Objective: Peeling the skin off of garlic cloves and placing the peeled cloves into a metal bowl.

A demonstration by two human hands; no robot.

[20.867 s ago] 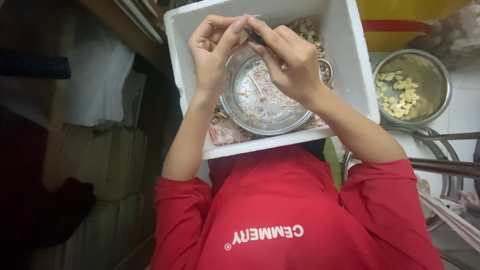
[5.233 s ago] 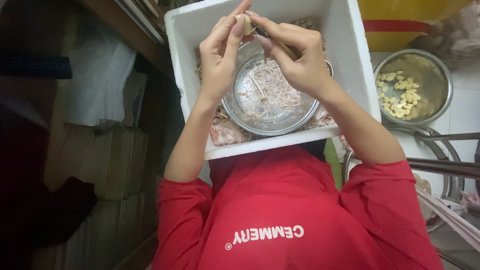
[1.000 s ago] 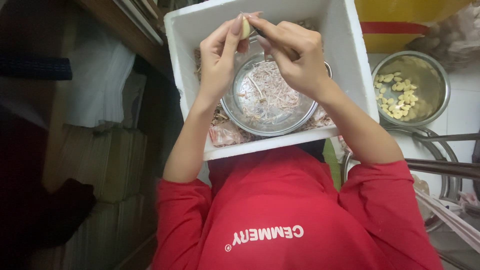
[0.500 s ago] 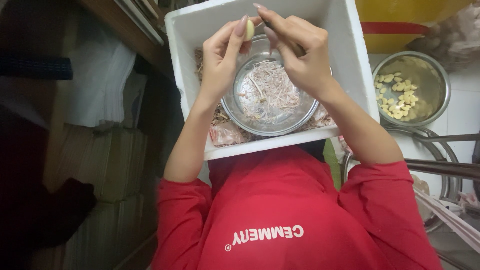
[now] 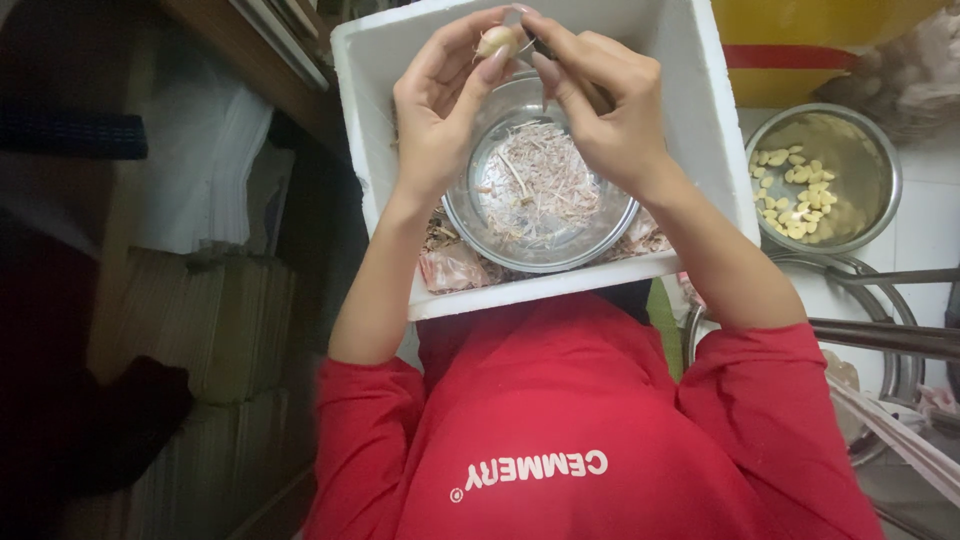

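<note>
— Pale garlic clove: where do I see it in the head view?
— Pinched in the left hand grip, above the steel bowl. Right hand is closed on a small blade, touching the clove from its right.

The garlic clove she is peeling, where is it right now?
In the head view, the garlic clove sits pinched in the left hand, beside the right hand, above the metal bowl of skins.
</note>
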